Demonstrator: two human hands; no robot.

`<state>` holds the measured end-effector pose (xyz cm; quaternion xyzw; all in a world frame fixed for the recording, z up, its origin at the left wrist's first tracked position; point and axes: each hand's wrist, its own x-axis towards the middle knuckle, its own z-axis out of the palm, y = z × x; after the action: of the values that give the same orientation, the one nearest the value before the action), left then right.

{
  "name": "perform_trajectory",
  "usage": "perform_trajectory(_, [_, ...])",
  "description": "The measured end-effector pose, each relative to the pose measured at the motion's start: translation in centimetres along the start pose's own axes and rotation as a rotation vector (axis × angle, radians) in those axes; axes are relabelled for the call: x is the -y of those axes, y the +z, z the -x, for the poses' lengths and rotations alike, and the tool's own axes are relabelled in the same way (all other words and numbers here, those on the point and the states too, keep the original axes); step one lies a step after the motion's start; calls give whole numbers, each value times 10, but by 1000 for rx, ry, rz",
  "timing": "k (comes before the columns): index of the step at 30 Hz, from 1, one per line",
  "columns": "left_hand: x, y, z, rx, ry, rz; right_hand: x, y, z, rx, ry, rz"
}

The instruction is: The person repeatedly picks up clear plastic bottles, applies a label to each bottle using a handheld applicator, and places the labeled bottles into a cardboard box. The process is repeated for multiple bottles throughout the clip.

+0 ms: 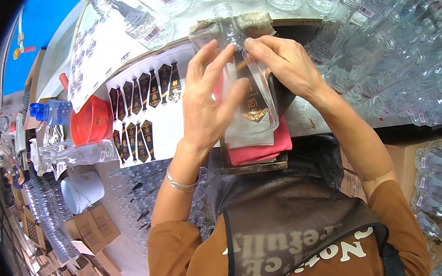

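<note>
Both hands, left hand (209, 103) and right hand (285, 64), press a black-and-gold label (254, 109) onto a clear glass bottle (245, 86); matching labels (145, 112) lie left.

A bottle (245, 86) lies on a cloth (259, 147) at the near edge of the surface (196, 121), between the left hand (207, 103) and right hand (283, 61). Label sheets (141, 115) lie to its left, a bowl (91, 119) further left. Bottles (407, 55) crowd the right side and the far edge
</note>
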<state>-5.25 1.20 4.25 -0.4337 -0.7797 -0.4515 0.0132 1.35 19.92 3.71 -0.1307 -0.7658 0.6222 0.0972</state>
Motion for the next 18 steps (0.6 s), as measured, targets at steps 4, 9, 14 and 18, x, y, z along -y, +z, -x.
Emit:
perform_trajectory(4, [3, 2, -1, 7, 20, -52, -1, 4, -5, -48, -59, 93])
perform_trajectory(9, [3, 6, -4, 9, 1, -1, 4, 4, -6, -45, -27, 102])
perform_trajectory(14, [4, 7, -4, 8, -10, -8, 0, 4, -8, -43, -45, 95])
perform_trajectory(18, [3, 7, -3, 6, -8, -11, -14, 1, -8, 10, -28, -48])
